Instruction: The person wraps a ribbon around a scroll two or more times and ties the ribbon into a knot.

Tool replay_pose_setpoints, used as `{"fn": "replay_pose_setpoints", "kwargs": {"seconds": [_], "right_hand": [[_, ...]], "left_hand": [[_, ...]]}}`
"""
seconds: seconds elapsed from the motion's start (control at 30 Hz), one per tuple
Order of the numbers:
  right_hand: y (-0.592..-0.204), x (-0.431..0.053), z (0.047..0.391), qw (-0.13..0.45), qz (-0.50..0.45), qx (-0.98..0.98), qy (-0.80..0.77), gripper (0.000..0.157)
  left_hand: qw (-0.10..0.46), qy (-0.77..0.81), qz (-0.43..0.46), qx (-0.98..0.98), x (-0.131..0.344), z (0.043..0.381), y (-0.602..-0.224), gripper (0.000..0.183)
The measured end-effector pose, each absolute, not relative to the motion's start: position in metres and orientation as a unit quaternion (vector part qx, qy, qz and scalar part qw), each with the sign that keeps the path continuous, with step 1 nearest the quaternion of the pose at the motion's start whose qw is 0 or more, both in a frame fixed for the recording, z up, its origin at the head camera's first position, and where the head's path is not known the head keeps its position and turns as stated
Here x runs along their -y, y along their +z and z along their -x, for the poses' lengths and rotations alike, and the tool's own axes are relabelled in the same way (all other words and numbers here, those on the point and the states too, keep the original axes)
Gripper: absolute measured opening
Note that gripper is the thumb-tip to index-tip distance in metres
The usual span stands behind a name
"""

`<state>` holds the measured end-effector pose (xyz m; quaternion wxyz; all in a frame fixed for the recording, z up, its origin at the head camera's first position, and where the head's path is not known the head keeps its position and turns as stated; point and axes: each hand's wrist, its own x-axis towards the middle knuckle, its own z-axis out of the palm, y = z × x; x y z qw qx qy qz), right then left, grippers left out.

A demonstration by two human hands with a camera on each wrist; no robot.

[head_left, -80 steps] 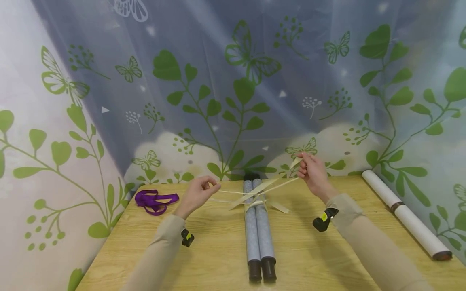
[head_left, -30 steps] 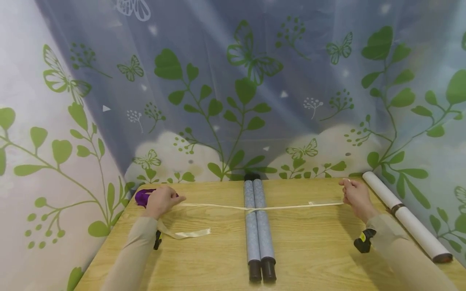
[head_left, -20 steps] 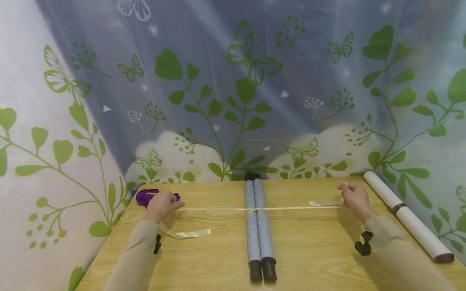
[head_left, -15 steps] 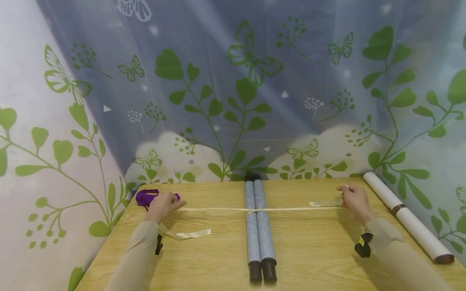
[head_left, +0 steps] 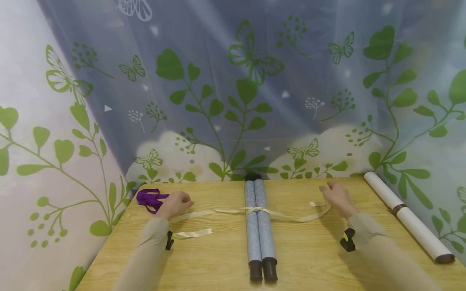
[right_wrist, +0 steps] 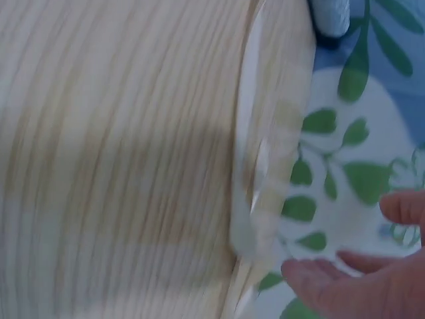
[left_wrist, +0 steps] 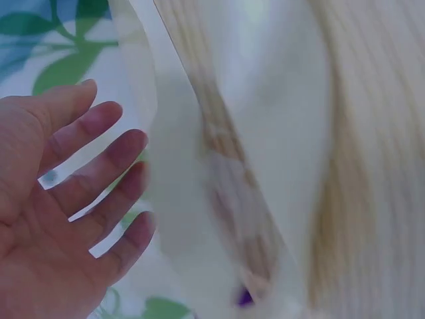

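Note:
Two grey-blue scroll rolls [head_left: 253, 238] with dark end knobs lie side by side on the table. Round their middle a cream ribbon [head_left: 296, 219] is tied in a knot, its slack ends trailing left and right. My left hand [head_left: 176, 204] hovers over the left end; in the left wrist view its fingers [left_wrist: 119, 149] are loosely spread, with the blurred ribbon beyond them. Above the right end is my right hand [head_left: 338, 198]. The right wrist view shows its thumb and fingers [right_wrist: 309, 276] apart, with nothing between them and the ribbon beside them.
A bunched purple ribbon [head_left: 147, 197] lies at the table's back left, close to my left hand. Along the right edge rests a white roll [head_left: 386, 195] with a brown band. A patterned curtain [head_left: 233, 101] stands right behind the table [head_left: 218, 262].
My hands first pulled the cream ribbon apart until it was taut across the rolls. Now both have let go and moved slightly inward, and the ribbon has gone slack.

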<state>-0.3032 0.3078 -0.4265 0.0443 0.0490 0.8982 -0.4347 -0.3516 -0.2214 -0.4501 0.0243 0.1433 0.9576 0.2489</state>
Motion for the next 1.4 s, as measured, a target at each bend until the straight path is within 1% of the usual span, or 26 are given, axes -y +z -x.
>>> {"fn": "replay_pose_setpoints", "kwargs": {"seconds": [0.17, 0.3, 0.37, 0.43, 0.6, 0.7, 0.77, 0.83, 0.93, 1.03, 1.17, 1.3, 1.4], "right_hand": [[-0.43, -0.276, 0.304, 0.071, 0.033, -0.899, -0.432, 0.051], [-0.439, -0.247, 0.304, 0.07, 0.093, -0.911, -0.396, 0.041], [-0.443, -0.232, 0.303, 0.067, 0.12, -0.916, -0.376, 0.037], [-0.446, -0.219, 0.301, 0.059, 0.156, -0.922, -0.35, 0.033], [-0.449, -0.198, 0.295, 0.057, 0.218, -0.918, -0.328, 0.025], [-0.453, -0.193, 0.295, 0.05, 0.227, -0.917, -0.325, 0.019], [-0.455, -0.192, 0.296, 0.047, 0.227, -0.916, -0.327, 0.016], [-0.456, -0.192, 0.297, 0.041, 0.225, -0.917, -0.327, 0.016], [-0.455, -0.195, 0.299, 0.037, 0.214, -0.918, -0.333, 0.021], [-0.452, -0.201, 0.301, 0.04, 0.203, -0.917, -0.34, 0.024], [-0.448, -0.21, 0.304, 0.071, 0.193, -0.908, -0.365, 0.027], [-0.447, -0.217, 0.307, 0.095, 0.16, -0.898, -0.398, 0.03], [-0.446, -0.221, 0.309, 0.096, 0.146, -0.894, -0.412, 0.03]], "left_hand": [[0.024, 0.238, -0.183, -0.954, 0.189, 0.35, -0.45, 0.019], [0.03, 0.219, -0.214, -0.951, 0.159, 0.348, -0.453, 0.011], [0.038, 0.22, -0.232, -0.947, 0.146, 0.346, -0.454, 0.014], [0.042, 0.221, -0.253, -0.941, 0.133, 0.345, -0.456, 0.02], [0.036, 0.209, -0.284, -0.935, 0.105, 0.341, -0.462, 0.033], [0.032, 0.196, -0.285, -0.938, 0.093, 0.338, -0.465, 0.035], [0.029, 0.188, -0.28, -0.941, 0.087, 0.337, -0.466, 0.031], [0.021, 0.187, -0.277, -0.942, 0.084, 0.336, -0.466, 0.023], [0.019, 0.199, -0.274, -0.941, 0.082, 0.336, -0.465, 0.014], [0.031, 0.236, -0.278, -0.931, 0.083, 0.336, -0.464, 0.016], [0.051, 0.306, -0.27, -0.912, 0.086, 0.335, -0.461, 0.021], [0.041, 0.341, -0.27, -0.9, 0.09, 0.334, -0.457, 0.029], [0.038, 0.339, -0.275, -0.899, 0.093, 0.335, -0.454, 0.031]]}}
